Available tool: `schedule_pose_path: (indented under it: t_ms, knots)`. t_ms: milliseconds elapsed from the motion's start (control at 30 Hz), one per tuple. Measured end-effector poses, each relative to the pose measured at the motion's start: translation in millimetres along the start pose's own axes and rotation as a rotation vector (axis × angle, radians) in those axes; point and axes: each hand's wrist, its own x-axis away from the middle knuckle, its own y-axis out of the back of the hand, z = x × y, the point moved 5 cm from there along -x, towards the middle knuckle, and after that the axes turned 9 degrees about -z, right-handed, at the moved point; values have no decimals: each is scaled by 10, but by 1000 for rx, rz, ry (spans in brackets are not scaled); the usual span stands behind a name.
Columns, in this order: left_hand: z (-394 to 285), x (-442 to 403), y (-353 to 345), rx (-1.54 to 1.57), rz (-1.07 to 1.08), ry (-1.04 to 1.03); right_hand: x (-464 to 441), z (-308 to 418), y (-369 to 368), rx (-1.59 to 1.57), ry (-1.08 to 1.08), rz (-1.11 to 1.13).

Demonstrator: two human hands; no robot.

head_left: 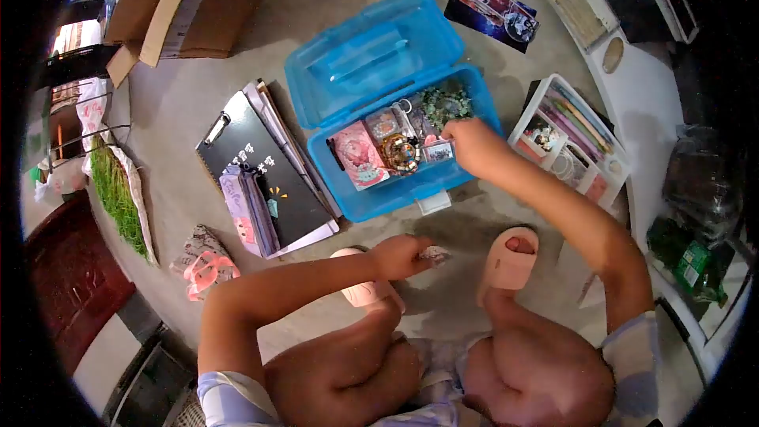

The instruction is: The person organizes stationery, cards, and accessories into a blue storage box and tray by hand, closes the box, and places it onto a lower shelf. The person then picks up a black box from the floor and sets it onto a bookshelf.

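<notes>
An open blue plastic storage box (371, 209) lies on the floor before me, its translucent lid (375, 55) folded back. My right hand (476, 148) reaches into its right side with the fingers closed, beside a small clear packet (437, 151); what the fingertips pinch is hidden. In the box are a pink booklet (360, 155), beaded bracelets (400, 154) and a green leafy bundle (446, 106). My left hand (399, 258) is closed on a small shiny, clear-looking thing (434, 254), above the floor between the box and my knees.
Left of the box lie a black clipboard (261, 160) and stacked notebooks (249, 209). A white divided tray (531, 104) with pens stands to the right, and dark picture cards (492, 14) lie behind. A cardboard box (207, 24) sits at upper left. My pink slippers (496, 269) are near the box.
</notes>
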Motion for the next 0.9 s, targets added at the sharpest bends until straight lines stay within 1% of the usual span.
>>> schedule_pose_path:
  t_ms: [33,67,133,167,200,267,300,333,367,433,467,567,600,633,700,733,833,900]
  knots:
    - [39,-15,-7,23,-1,9,62,49,87,-20,18,-20]
    - [69,-33,-15,47,-3,18,142,113,236,-117,42,-109]
    - [4,-75,36,116,68,103,373,356,621,-312,92,-285]
    - [-14,-87,45,150,104,146,515,392,726,-296,58,-261]
    - [67,-99,-30,335,116,194,686,384,801,-282,24,-238]
    - [21,-123,-34,546,132,251,1065,180,631,-492,-271,-37]
    - [-8,-128,-34,650,142,281,1226,136,518,-579,-297,-43]
    - [-87,-139,-14,812,92,184,1374,118,382,-718,-374,-8]
    - [-121,-155,-16,849,77,186,1480,119,267,-858,-451,26]
    - [-197,-187,-24,920,45,193,1583,116,153,-978,-554,31]
    - [-222,-193,-32,912,51,211,1609,110,102,-1040,-604,32]
    - [-291,-191,-29,869,76,275,1673,12,-40,-1201,-866,-17]
    - [-313,-178,-26,849,83,298,1649,8,-25,-1096,-846,4]
    - [-346,-183,-24,824,92,317,1637,22,-21,-1157,-839,-5]
    - [-380,-157,-11,896,38,316,1604,68,-63,-1272,-831,2]
    - [-384,-142,-6,934,8,316,1566,102,-50,-1202,-732,72]
    - [-330,-115,-47,851,33,304,1599,20,-144,-1061,-699,128]
    - [-366,-88,-21,776,37,286,1622,-23,-191,-1050,-676,137]
